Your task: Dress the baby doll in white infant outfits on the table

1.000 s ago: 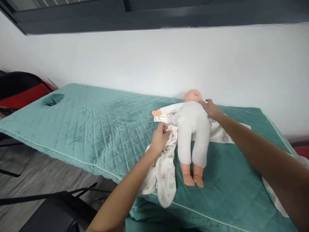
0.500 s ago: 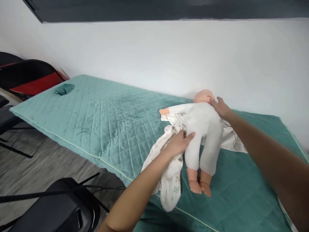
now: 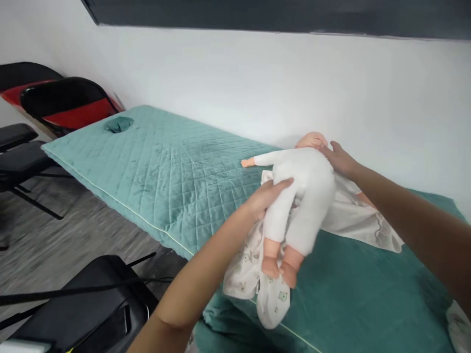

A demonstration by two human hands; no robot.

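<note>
A baby doll [image 3: 307, 176] with a white cloth body and pinkish head, hands and feet is between my hands, its legs toward me and its head near the wall. My left hand [image 3: 267, 196] is closed on the doll's hip and upper leg, thumb on top. Up by the doll's neck and shoulder, my right hand [image 3: 338, 158] grips from the right side, its fingertips partly hidden. Under the doll lies a white printed baby garment [image 3: 274, 304], its footed leg near the front edge and another part spread to the right. The doll's feet are over that footed leg.
A green quilted bed cover [image 3: 176, 162] with a face hole [image 3: 118, 125] stretches along the white wall [image 3: 221, 78]. Black and red folding chairs [image 3: 73, 103] stand at the far left. A black chair [image 3: 88, 299] is by the bed's front edge.
The doll's legs have swung left over the garment, and its body appears raised and tilted. My left hand has moved up along its leg to the hip. The view has shifted slightly.
</note>
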